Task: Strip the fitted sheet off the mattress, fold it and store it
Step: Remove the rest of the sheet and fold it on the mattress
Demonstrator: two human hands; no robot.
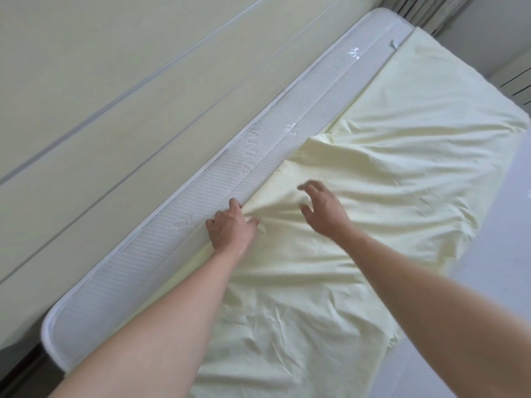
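Left hand [230, 225] pinches yellow sheet [388, 173] beside bare mattress [161, 225].

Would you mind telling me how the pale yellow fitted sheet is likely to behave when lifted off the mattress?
The pale yellow fitted sheet is probably floppy: it bunches into creases where the left hand pinches it. It looks thin, so likely light. It may slide easily off the white textured mattress.

On my feed, pale green panelled wall [120, 90] running along the bed's far edge, grey curtain [425, 12] past its far corner, white radiator [517, 84] beyond, pale floor [488, 254] off the near edge
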